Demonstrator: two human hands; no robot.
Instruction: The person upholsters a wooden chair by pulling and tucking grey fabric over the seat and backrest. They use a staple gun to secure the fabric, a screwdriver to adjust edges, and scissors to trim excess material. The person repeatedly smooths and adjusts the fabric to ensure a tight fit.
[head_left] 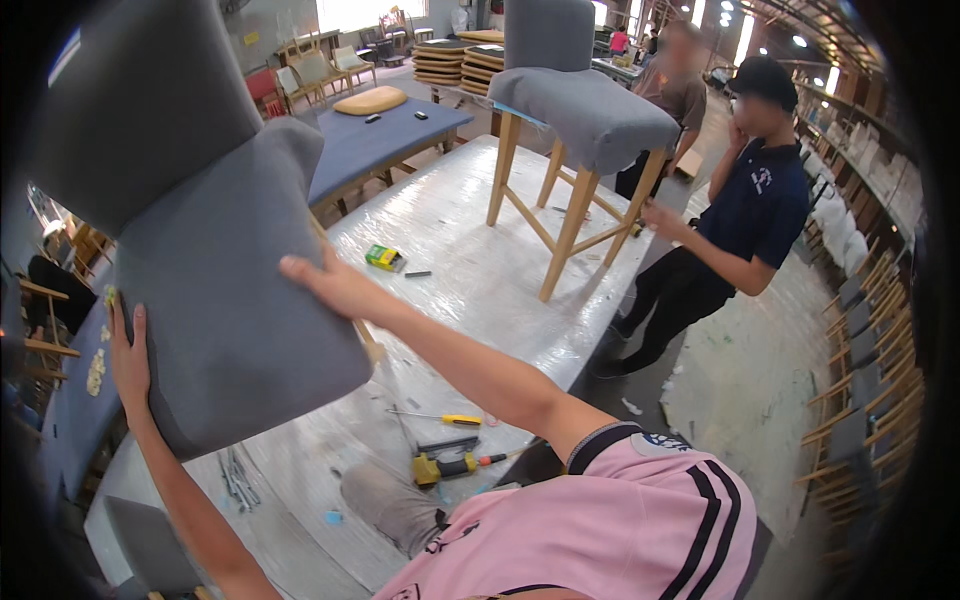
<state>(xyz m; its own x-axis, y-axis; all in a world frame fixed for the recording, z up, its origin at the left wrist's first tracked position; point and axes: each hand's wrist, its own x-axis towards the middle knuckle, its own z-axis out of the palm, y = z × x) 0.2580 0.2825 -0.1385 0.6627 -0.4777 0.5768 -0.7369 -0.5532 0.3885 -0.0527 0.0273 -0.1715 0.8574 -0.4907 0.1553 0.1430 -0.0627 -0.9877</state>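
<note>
A grey upholstered high-backed chair (235, 290) fills the left side, tilted, with part of a wooden leg showing under its seat's right edge. My left hand (130, 355) holds the seat by its left side, palm against the fabric and fingers reaching along it. On the opposite side my right hand (338, 285) grips the seat edge, thumb on top; the other fingers are partly hidden beneath. A second grey chair (590, 110) with tall wooden legs stands upright farther back on the plastic-covered table (450, 230).
On the table lie a yellow-black power tool (445, 467), a yellow-handled screwdriver (455, 419), a green-yellow box (384, 258) and several metal rods (238, 480). A co-worker (755, 190) stands at the right by the second chair, another person behind. A blue-topped table (385, 140) stands beyond.
</note>
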